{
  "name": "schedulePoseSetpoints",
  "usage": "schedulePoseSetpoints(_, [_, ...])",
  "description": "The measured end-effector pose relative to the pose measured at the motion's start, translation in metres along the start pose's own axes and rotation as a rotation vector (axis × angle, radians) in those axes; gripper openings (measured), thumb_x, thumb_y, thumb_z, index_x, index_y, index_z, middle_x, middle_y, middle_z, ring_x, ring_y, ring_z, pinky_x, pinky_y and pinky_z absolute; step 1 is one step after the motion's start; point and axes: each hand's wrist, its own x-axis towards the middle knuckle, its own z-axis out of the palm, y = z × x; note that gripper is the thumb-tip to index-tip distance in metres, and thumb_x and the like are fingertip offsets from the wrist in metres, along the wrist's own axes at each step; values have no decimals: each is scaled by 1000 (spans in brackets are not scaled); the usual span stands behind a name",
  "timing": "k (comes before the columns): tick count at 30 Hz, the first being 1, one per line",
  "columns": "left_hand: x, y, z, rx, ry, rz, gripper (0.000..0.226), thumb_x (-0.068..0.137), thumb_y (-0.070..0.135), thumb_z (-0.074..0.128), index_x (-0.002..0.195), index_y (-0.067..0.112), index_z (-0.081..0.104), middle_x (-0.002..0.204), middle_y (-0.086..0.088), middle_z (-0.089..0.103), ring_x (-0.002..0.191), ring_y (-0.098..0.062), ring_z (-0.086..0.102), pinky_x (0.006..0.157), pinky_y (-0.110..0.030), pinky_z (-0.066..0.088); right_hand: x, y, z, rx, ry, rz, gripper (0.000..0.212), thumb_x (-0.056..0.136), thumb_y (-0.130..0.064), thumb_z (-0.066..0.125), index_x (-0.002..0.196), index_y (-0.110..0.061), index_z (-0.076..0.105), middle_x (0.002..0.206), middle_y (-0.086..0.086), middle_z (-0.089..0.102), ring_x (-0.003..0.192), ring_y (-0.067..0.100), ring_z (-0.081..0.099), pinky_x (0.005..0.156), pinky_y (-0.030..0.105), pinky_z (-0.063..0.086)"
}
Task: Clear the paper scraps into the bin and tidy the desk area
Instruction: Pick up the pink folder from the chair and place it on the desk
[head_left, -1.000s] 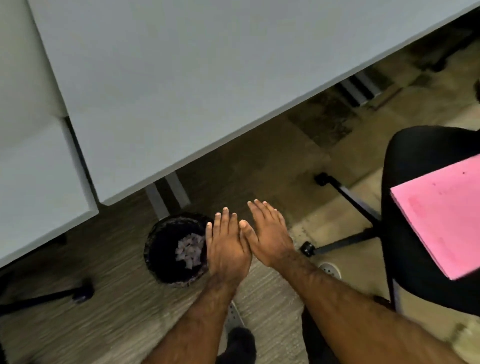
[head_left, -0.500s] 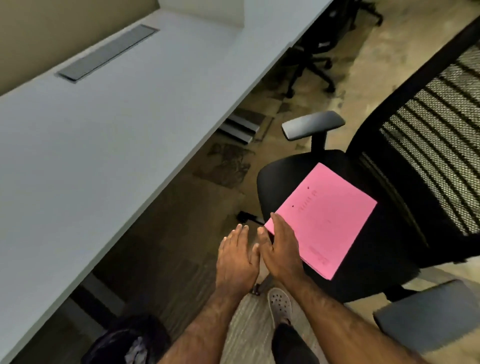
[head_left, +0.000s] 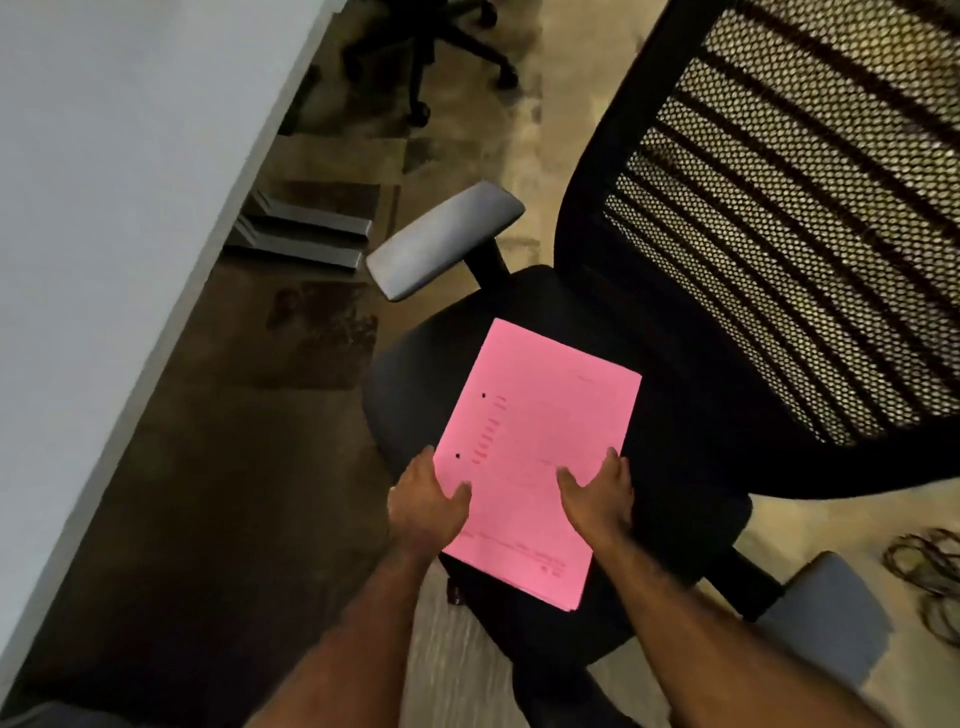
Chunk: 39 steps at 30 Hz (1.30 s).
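A stack of pink paper sheets (head_left: 535, 447) lies on the black seat of an office chair (head_left: 680, 467). My left hand (head_left: 428, 501) grips the stack's left edge, thumb on top. My right hand (head_left: 597, 499) holds the right edge, thumb on top and fingers around the side. The bin and the paper scraps are out of view.
The white desk (head_left: 114, 208) runs along the left. The chair's mesh back (head_left: 779, 234) rises at the right, with grey armrests (head_left: 447, 239) on both sides. Another chair's base (head_left: 441, 47) stands at the top. Dark cables (head_left: 924, 566) lie on the floor at far right.
The view swung from the bin under the desk to the chair. My hands, held flat together before, moved apart and took hold of the pink stack's two sides.
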Motion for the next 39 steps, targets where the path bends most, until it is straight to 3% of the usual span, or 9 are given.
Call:
schedulePoseSetpoints(3, [13,-1,7,-22,-81,-66,74,89,32,61,148,6,25,147,-17,39,132,-35,41,106,-41,34,9,8,2,-57,-14,69,89,88,-40,63,152,-11,8,161,11,10,144,36,15,112,45,27])
schedulePoseSetpoints(8, [21,-2,14,-66,-84,-128,52,91,18,55,139,5,37,134,-19,49,119,-37,51,98,-40,41,10,12,6,-52,28,61,84,85,-33,68,150,-10,20,156,12,21,139,35,25,108,48,36])
schedulePoseSetpoints(12, [10,3,7,-397,-141,-199,43,87,2,43,127,15,48,120,-12,62,102,-31,60,91,-43,51,12,10,-6,55,39,120,67,83,-21,70,141,-16,37,140,13,41,119,33,51,89,49,52])
schedulePoseSetpoints(17, [-28,5,-17,-603,-118,-143,45,88,-3,42,126,19,53,115,-6,65,101,-27,63,90,-48,53,-16,9,-22,149,-43,120,58,92,-28,59,143,-27,32,131,10,53,101,28,59,75,37,54])
schedulePoseSetpoints(22, [-74,-11,-65,-703,-30,-120,50,86,-6,39,127,17,54,113,-6,65,100,-25,63,87,-44,54,-77,-14,-36,159,-43,-48,50,93,-25,53,141,-30,37,122,6,62,101,27,61,85,42,54])
schedulePoseSetpoints(26, [-124,-34,-114,-806,44,-79,48,84,-6,42,111,32,54,107,0,68,93,-18,66,77,-38,55,-130,-46,-42,191,-41,-254,44,91,-18,54,133,-28,46,118,-1,63,102,23,61,88,42,53])
schedulePoseSetpoints(31, [-187,-69,-165,-940,169,-47,35,93,12,50,107,44,52,103,3,70,88,-17,71,71,-39,59,-192,-103,-34,239,-87,-467,32,88,-16,58,109,-39,51,96,-13,61,84,10,60,74,32,50])
schedulePoseSetpoints(34, [-219,-93,-191,-997,282,-52,28,94,18,50,105,44,51,99,3,71,82,-14,72,65,-33,58,-228,-137,-22,229,-123,-606,33,87,-19,59,115,-33,51,87,-20,54,77,0,54,63,25,44])
schedulePoseSetpoints(39, [-253,-133,-230,-1061,456,-109,26,95,16,47,108,37,54,92,8,70,72,-8,71,53,-25,54,-286,-190,3,178,-297,-777,34,87,-27,60,112,-44,45,88,-19,56,76,6,60,55,23,45])
